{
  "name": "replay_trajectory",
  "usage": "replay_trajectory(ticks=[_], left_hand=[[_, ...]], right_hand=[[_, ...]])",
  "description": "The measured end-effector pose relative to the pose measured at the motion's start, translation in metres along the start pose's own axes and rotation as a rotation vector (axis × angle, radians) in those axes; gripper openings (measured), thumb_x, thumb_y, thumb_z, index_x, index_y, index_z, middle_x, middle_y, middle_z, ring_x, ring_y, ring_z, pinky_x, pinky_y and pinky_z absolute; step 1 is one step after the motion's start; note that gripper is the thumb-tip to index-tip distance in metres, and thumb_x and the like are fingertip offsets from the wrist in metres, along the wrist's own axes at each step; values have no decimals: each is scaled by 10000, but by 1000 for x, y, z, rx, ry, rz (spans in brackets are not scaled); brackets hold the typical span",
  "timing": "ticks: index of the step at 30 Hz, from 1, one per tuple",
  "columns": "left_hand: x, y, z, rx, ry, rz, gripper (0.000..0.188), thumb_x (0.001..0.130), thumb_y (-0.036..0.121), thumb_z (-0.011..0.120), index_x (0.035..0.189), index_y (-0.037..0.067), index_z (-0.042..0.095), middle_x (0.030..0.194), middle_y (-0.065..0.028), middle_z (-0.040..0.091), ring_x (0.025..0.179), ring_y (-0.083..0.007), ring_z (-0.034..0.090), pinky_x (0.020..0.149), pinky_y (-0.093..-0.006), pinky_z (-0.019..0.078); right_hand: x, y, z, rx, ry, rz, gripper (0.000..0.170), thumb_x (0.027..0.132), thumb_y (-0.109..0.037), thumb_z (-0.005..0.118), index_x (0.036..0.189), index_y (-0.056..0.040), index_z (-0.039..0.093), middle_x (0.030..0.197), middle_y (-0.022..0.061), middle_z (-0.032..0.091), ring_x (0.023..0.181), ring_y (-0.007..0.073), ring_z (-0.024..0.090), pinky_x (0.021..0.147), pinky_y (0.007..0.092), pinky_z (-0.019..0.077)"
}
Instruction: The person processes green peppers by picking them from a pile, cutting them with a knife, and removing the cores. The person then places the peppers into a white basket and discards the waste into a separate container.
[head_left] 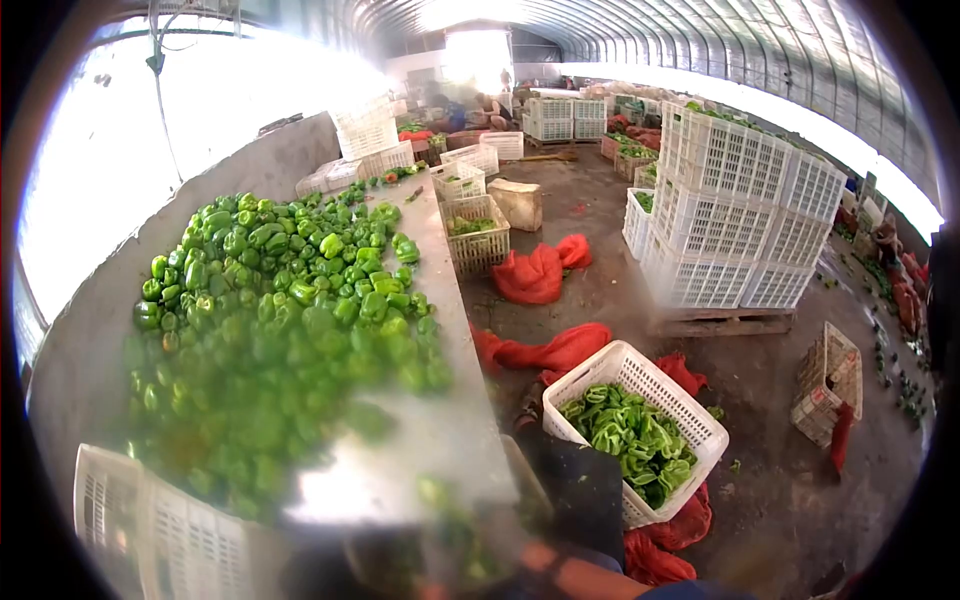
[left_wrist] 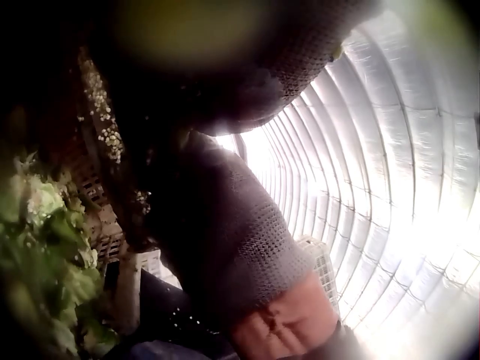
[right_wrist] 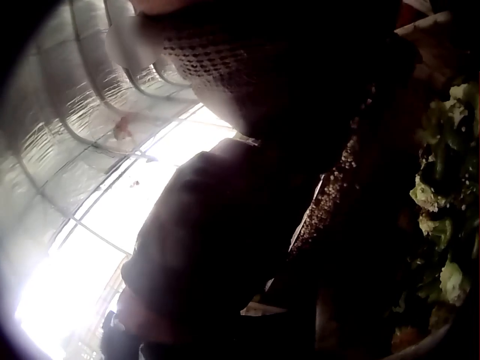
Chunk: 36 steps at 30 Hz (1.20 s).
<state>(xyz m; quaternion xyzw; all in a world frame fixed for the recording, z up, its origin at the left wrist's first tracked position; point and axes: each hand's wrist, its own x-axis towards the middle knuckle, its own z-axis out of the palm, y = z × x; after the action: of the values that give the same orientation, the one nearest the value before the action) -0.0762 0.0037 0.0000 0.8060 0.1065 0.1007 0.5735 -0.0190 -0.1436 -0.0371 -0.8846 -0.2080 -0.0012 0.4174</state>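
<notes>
Both hands work close together at the bottom of the head view, strongly blurred by haze on the lens. My right hand point(head_left: 505, 540) reaches in from the lower right, with a dark band at the wrist. Dark knitted gloves show in both wrist views. My left hand point(right_wrist: 202, 232) is mostly in shadow there. What the fingers hold is hidden, and I cannot tell how they are curled. Pale seeds point(left_wrist: 109, 124) cling to a dark edge beside the gloves. Light green pepper pieces point(left_wrist: 60, 262) lie below. Whole green bell peppers point(head_left: 300, 290) are heaped ahead on the worktable point(head_left: 450, 270).
A white crate point(head_left: 690, 415) of green pepper scraps stands at my right, beside red mesh sacks point(head_left: 560, 350). Stacked white crates point(head_left: 720, 210) rise on a pallet beyond. Another crate point(head_left: 190, 530) is at the lower left. A low wall point(head_left: 90, 290) borders the table.
</notes>
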Motion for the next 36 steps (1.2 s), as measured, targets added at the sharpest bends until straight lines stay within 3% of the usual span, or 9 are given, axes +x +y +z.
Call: replay_trajectory(ticks=[10,14,17,19,25,28,30,34,36], left_hand=[[-3,-34,-1,-218,-80,-29,353,1043,41,635,1374,-76,671,1149,-67,753,989,-125,678,876,-278,563],[-7,-53,2,-397,-76,-36,383,1009,30,661,1375,-82,670,1119,-81,762,924,-135,700,815,-284,590],[-15,10,2,-493,-35,-145,407,970,2,664,1368,-85,670,1108,-88,762,906,-142,708,782,-306,602],[-8,-55,14,-386,-43,-57,412,958,-5,663,1362,-85,672,1108,-89,761,908,-145,709,785,-309,604],[-8,-91,34,-254,19,84,427,914,-44,669,1338,-94,677,1101,-84,757,946,-139,705,838,-300,595],[-12,-29,21,-256,6,59,436,895,-71,658,1329,-100,683,1101,-81,759,966,-130,700,869,-287,585],[-13,-8,17,-309,-33,-4,442,885,-85,650,1326,-102,686,1108,-80,760,975,-126,697,883,-281,579],[-9,-47,26,-436,27,-84,456,880,-97,631,1331,-85,696,1126,-81,763,964,-139,712,888,-295,592],[-8,-62,32,-474,58,-92,465,882,-100,632,1343,-77,694,1130,-82,763,961,-145,719,889,-302,597]], right_hand=[[-10,2,-11,-254,46,-216,503,841,-239,725,1262,27,659,950,200,729,878,411,706,794,511,568],[-11,1,-16,-106,81,-223,435,792,-207,756,1174,-14,681,933,195,722,849,404,696,776,497,564],[-11,-24,-42,-161,41,-237,318,792,-193,777,1055,-31,699,903,204,710,840,396,700,757,500,562],[-12,-28,-45,-178,26,-266,252,808,-187,787,994,-38,704,889,209,704,840,393,702,746,505,560],[-17,-6,-26,87,61,72,206,921,-193,800,991,-17,720,908,144,735,805,342,711,708,448,572],[-20,4,-23,455,125,26,209,976,-182,771,1048,9,725,918,66,745,784,222,699,687,393,570],[-21,2,-32,1385,-37,661,211,1024,-173,734,1113,18,719,944,25,725,837,134,676,724,351,575],[-21,17,-33,1088,-128,454,216,1054,-200,691,1148,-8,714,1002,56,712,862,126,674,737,311,576],[-20,-27,-62,1708,-143,624,233,1093,-242,626,1142,-36,723,911,25,681,753,122,642,678,294,558]])
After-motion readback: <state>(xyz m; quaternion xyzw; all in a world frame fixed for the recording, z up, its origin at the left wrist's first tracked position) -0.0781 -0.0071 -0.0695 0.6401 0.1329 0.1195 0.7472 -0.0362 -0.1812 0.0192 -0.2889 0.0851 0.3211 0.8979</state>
